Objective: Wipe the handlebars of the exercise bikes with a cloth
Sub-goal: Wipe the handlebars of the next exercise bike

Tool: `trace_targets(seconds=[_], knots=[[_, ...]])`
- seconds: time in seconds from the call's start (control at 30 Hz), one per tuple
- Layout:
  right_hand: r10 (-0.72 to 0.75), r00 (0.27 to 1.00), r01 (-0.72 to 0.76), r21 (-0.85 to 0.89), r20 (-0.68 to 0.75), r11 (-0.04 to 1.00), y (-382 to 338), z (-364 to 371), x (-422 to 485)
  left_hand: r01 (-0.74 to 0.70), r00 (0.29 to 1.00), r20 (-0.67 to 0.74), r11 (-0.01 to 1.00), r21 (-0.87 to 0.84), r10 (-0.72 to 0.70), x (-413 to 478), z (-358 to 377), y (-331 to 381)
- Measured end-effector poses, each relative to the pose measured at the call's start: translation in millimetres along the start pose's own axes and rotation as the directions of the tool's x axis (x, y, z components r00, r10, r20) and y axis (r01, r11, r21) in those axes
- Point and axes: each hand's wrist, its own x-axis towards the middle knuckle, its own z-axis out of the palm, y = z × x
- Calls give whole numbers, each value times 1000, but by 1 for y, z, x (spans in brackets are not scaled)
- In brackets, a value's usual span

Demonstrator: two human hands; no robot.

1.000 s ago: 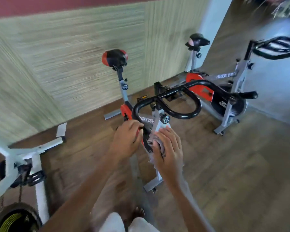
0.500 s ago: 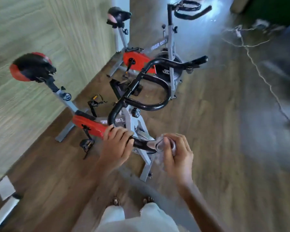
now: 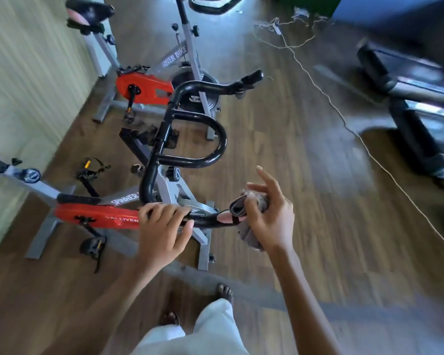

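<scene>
Floorboards [image 3: 280,155] of dark wood are seen across the frame, bounded at the left edge by a pale ribbed wall [image 3: 23,73] and at the right edge by a dark machine [image 3: 420,111], blurred. Open floor is left between the bikes and that machine, crossed only by a thin cord [image 3: 344,119] running from the far edge toward the right edge.

Two exercise bikes are counted. On the near bike [image 3: 98,213] the frame is marked "SPINNER", and "CALLIVEN" can be read on its red guard, cut off by the hand. On the far bike [image 3: 149,88], set against the wall, "NER BIKE" is legible on the grey frame; its own handlebar is cut by the top edge.

The near bike's black handlebars [image 3: 190,139] are spread through the middle of the frame, with a closed loop and two forward-reaching ends. The nearest bar end is gripped by the left hand [image 3: 162,226], its fingers curled over the tube. At the tip of that same bar end a folded grey cloth [image 3: 251,219] is held by the right hand [image 3: 272,216]: the thumb is pressed against the cloth, while the index and middle fingers are raised and spread loosely. Whether the cloth is touching the bar tip cannot be told.

Two feet [image 3: 224,290] and pale trousers are seen at the near edge.
</scene>
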Motion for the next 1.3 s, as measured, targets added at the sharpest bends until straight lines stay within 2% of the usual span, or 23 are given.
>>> trace_targets(seconds=[0.07,0.13,0.23,0.3,0.37,0.43,0.5,0.53,0.6,0.7,0.8,0.9,0.97,1.03,1.1,1.17,1.2,1.23,1.3], knots=[[-8,998,7,-18,-59,1000,-2,9,-2,2,999,-41,1000,-25,-3,-1,4,0],[-187,972,174,-102,-140,979,2,17,-11,1,998,-67,999,-49,-4,-3,7,0],[-551,819,499,-276,-161,822,30,19,-16,5,997,-72,998,-59,-9,-5,11,-1],[-659,747,602,-338,-80,723,41,15,-14,1,997,-78,998,-63,-5,-5,12,-2],[-610,792,557,-361,-42,748,36,9,-13,-21,998,-65,998,-63,17,-6,12,-4],[-559,824,492,-378,-89,785,18,1,-15,-36,998,-51,997,-72,33,-6,11,-7],[-618,775,519,-423,-134,743,0,-5,-16,-28,999,-29,996,-80,26,-5,9,-7],[-658,745,550,-462,-106,696,-7,-6,-15,-25,1000,-20,997,-78,23,-4,7,-7],[-686,724,593,-570,69,568,-10,2,-9,-32,999,-8,997,-76,31,-4,5,-7],[-593,725,611,-725,351,318,9,14,-12,-57,998,-14,995,-77,57,-3,3,-9],[-604,682,631,-750,412,200,23,14,-16,-52,999,-12,996,-71,51,-3,2,-7],[-548,723,551,-829,421,91,8,29,-5,-34,999,-10,996,-83,33,-4,2,-6],[-453,788,512,-852,417,106,-2,48,1,-43,999,-6,996,-78,42,-3,2,-6],[-466,797,490,-862,383,131,-2,54,-2,-60,998,-5,995,-74,59,-4,1,-7],[-570,748,502,-851,341,151,10,45,-13,-61,998,-6,995,-76,61,-5,0,-7],[-699,639,565,-813,322,142,24,31,-24,-47,999,-5,996,-74,47,-6,1,-6],[-727,607,581,-803,320,132,28,27,-26,-35,999,-6,997,-71,35,-6,1,-5],[-721,609,582,-804,330,123,29,26,-26,-25,1000,-9,997,-72,24,-6,2,-4],[-639,686,548,-825,348,138,17,37,-18,-13,1000,-23,996,-87,11,-6,2,-2]])
